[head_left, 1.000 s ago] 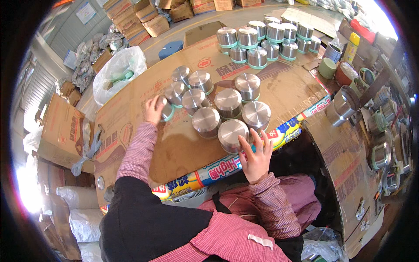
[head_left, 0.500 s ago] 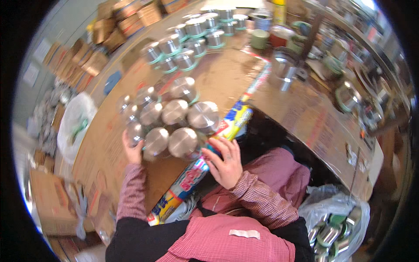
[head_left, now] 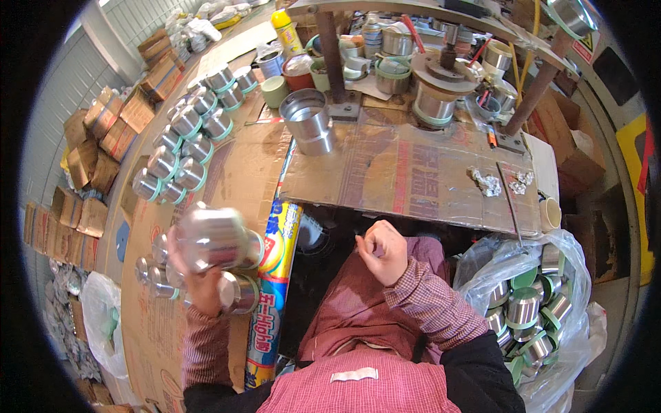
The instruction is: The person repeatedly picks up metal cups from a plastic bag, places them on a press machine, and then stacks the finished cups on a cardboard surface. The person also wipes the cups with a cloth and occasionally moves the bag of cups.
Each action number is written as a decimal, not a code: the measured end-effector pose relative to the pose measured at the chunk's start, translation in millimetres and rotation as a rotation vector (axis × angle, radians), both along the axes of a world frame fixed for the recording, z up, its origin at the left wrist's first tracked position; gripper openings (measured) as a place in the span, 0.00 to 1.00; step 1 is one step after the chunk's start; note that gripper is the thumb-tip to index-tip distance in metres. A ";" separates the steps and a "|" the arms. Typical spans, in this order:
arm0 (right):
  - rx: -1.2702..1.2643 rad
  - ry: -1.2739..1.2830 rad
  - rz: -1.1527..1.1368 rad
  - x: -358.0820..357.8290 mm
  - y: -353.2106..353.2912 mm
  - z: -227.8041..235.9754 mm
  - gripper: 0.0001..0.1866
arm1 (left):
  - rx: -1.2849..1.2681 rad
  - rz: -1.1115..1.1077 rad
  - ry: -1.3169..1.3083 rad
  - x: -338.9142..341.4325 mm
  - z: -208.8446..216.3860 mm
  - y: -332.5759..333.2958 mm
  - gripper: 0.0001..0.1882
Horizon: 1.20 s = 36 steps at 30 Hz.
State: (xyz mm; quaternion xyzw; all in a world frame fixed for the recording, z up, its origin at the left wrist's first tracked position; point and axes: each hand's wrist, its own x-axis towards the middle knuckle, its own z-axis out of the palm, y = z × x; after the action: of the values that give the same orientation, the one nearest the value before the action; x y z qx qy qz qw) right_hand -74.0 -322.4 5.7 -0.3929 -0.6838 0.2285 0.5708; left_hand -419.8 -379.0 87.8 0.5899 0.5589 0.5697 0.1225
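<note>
Head view: left hand (head_left: 200,286) is clamped around a blurred steel canister (head_left: 215,237) lifted above the cardboard-covered table (head_left: 427,172), more steel cans (head_left: 237,292) crowded just beside it. Right hand (head_left: 382,251) hangs over the lap, fingers curled loosely together, holding nothing. A clear bag of green-banded cans (head_left: 527,313) sits at the right, an open steel cup (head_left: 308,120) farther up the table.

Small factory or packing workshop. A bench covered in flattened brown cardboard (head_left: 413,172) carries rows of shiny round steel tins with green bands (head_left: 186,138), with a metal press-like machine (head_left: 441,76) at the far side. Stacked brown cartons (head_left: 103,131) sit far left, and a clear plastic bag of more tins (head_left: 530,310) near right.
</note>
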 end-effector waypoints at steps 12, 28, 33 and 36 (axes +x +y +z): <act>-0.123 0.241 -0.358 103.8 82.3 21.2 0.11 | -0.317 -0.846 -0.508 205.3 -23.8 145.2 0.72; -0.220 0.155 -0.739 146.6 268.8 27.0 0.65 | -0.116 -0.331 -0.483 300.9 -39.5 259.6 0.60; -0.213 0.802 -0.603 148.3 194.0 38.1 0.53 | -0.104 -0.419 -0.569 336.3 -55.1 321.3 0.67; -0.195 0.980 -0.316 150.3 110.4 45.7 0.53 | -0.134 -0.495 -0.366 380.9 -62.5 352.9 0.70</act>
State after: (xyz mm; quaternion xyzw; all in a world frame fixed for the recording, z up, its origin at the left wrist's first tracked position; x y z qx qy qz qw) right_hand 76.3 -212.0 51.4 -0.3894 -0.2443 0.3591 0.8122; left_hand -38.9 -26.0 25.3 0.5863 0.4035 0.5811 0.3946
